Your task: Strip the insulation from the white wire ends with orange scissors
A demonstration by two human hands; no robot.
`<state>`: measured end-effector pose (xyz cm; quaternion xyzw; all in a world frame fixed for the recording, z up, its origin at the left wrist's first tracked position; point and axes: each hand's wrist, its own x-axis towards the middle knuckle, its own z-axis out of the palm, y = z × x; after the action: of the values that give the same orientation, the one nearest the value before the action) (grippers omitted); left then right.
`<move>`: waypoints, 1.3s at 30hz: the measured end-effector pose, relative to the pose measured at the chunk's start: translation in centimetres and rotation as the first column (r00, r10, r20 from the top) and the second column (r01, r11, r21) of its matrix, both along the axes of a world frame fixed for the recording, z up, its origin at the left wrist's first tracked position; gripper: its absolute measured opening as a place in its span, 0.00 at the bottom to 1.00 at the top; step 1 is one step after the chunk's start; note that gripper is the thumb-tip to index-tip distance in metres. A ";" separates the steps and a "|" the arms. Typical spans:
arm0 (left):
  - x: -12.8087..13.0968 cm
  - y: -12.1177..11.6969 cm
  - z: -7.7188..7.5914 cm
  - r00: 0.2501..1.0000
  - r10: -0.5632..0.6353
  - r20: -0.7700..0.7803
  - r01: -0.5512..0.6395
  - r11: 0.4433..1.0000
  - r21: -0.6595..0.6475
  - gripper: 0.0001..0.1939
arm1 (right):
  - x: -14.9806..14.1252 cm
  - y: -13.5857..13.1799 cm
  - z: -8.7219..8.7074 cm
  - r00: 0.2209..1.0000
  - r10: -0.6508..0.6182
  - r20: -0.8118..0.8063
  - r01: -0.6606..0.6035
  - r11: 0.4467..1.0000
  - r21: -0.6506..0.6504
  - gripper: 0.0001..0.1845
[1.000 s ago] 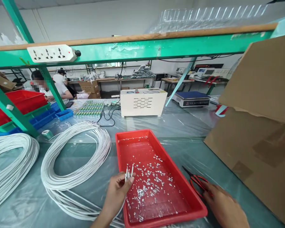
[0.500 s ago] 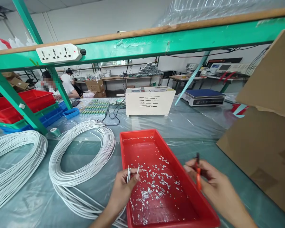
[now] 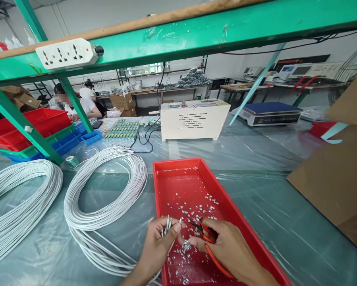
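Observation:
My left hand (image 3: 162,242) is closed around several white cable ends (image 3: 167,225), one of them pinched between thumb and forefinger. Orange-handled scissors (image 3: 210,237) are in my right hand (image 3: 230,246), fingers wrapped around the grips. Their dark tips point left, close to the pinched end; I cannot tell whether they touch it. Both hands are over a red tray (image 3: 238,214) scattered with small silvery and white scraps (image 3: 186,247). From the left hand the cables run down and left to a large white coil (image 3: 72,206) on the table.
Another white cable coil (image 3: 51,178) lies far left. Behind the tray stand a cream metal box (image 3: 193,123) and a blue-topped scale (image 3: 270,113). Cardboard (image 3: 333,178) rises at the right. A green shelf beam (image 3: 178,43) crosses overhead. Two people sit in the background.
My right hand has brought the scissors left, from beyond the tray's right rim to the cable end at my left hand. The left hand keeps its hold, slightly lower and further right.

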<state>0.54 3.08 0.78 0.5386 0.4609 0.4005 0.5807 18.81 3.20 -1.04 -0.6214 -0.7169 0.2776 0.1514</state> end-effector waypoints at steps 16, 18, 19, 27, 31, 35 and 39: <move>0.4 -0.2 0.1 0.996 -0.054 -0.065 0.053 0.998 -0.024 0.15 | -0.5 -0.5 0.7 0.997 0.069 0.029 -0.068 0.997 -0.034 0.24; 0.4 -0.3 0.2 0.996 -0.058 -0.063 0.056 0.998 -0.028 0.15 | -0.5 -0.5 0.9 0.997 0.073 0.031 -0.071 0.997 -0.038 0.24; 0.4 -0.3 0.3 0.996 -0.061 -0.062 0.059 0.998 -0.029 0.15 | -0.5 -0.5 0.9 0.997 0.076 0.030 -0.075 0.996 -0.044 0.25; 0.4 -0.5 0.0 0.993 -0.085 -0.079 0.081 0.996 -0.048 0.15 | -0.4 -0.7 1.3 0.996 0.091 0.024 -0.089 0.994 -0.063 0.26; 0.3 -0.5 -0.1 0.993 -0.092 -0.077 0.088 0.995 -0.047 0.15 | -0.3 -0.6 1.1 0.994 0.102 0.038 -0.101 0.994 -0.047 0.26; 0.2 -0.3 0.0 0.986 -0.154 -0.056 0.151 0.987 -0.055 0.16 | -0.2 -0.6 0.9 0.993 0.117 0.025 -0.115 0.992 -0.060 0.26; 0.0 -0.2 0.0 0.979 -0.206 -0.004 0.205 0.976 -0.075 0.16 | -0.2 -0.7 1.1 0.992 0.119 0.044 -0.117 0.992 -0.044 0.27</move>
<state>0.51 2.87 0.75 0.5635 0.4209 0.3178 0.6359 18.64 2.46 0.04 -0.5871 -0.7498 0.2864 0.1051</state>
